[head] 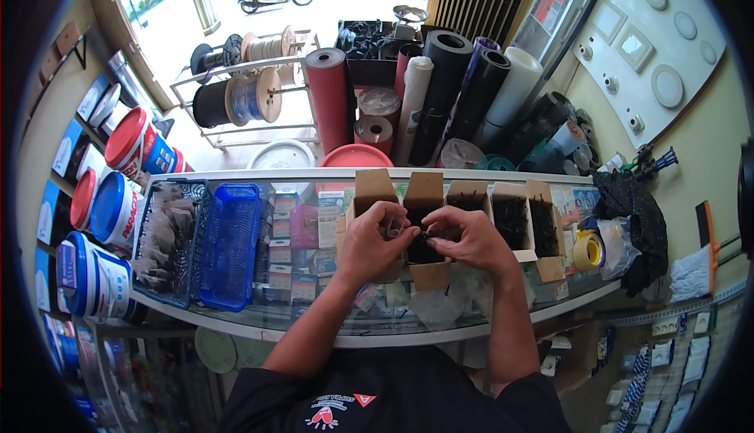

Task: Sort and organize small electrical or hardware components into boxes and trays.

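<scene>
A small clear plastic bag is held in my left hand, with the thumb and fingers bent around it. Close beside it, my right hand pinches a few small dark screw-like pieces near the bag's mouth. Both hands are over a row of several open cardboard boxes on a glass display counter. Black screws fill the boxes on the right. The contents of the leftmost box are mostly hidden by my left hand.
Left of the boxes stand a blue plastic basket and a dark basket of small filled bags. Tape rolls and a black cloth lie right. Loose plastic bags lie before the boxes. Sheet rolls stand behind the counter.
</scene>
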### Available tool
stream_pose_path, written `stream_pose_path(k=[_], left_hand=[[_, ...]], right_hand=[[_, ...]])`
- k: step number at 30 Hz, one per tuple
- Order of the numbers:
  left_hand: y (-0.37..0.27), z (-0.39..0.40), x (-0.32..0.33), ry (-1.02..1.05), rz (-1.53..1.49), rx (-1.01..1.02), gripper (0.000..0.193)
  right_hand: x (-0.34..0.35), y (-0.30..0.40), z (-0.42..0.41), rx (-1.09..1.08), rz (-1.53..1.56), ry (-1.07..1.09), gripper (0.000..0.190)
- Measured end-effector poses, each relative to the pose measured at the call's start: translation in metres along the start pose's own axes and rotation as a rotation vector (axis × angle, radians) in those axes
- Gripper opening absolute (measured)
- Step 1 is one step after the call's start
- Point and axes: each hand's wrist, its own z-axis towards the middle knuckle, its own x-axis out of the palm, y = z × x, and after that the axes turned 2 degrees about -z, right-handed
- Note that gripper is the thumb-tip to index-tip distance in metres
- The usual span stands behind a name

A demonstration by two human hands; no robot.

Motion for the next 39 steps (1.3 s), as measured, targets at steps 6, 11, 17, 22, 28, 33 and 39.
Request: stream_pose_path(k=[6, 11, 17, 22, 28, 33, 39], left_hand=[[0.004, 0.000, 0.001, 0.017, 0.032, 0.014, 0.035], [0.005, -0.001, 0.003, 0.017, 0.044, 0.029, 0.034], [0.005, -0.002, 0.001, 0.050, 0.064, 0.052, 0.036], [0.004, -0.001, 0.001, 0.065, 0.080, 0.050, 0.038], [0.002, -0.002, 0.001, 0.035, 0.117, 0.082, 0.039], [0.006, -0.002, 0.001, 0.031, 0.091, 0.088, 0.038], [0.009, -0.002, 0.002, 0.029, 0.094, 0.076, 0.040]], right_hand=[[0.001, -0.004, -0.002, -0.106, -0.042, -0.051, 0.026], [0.003, -0.009, -0.002, -0.123, 0.139, -0.118, 0.023], [0.008, 0.009, 0.004, -0.198, 0.225, -0.181, 0.021], [0.019, 0.023, 0.009, -0.288, 0.116, -0.153, 0.024], [0.026, 0.034, 0.009, -0.350, -0.069, -0.153, 0.026], [0.025, 0.031, 0.008, -0.394, -0.211, -0.149, 0.026], [0.025, 0.030, 0.009, -0.410, -0.198, -0.153, 0.024]])
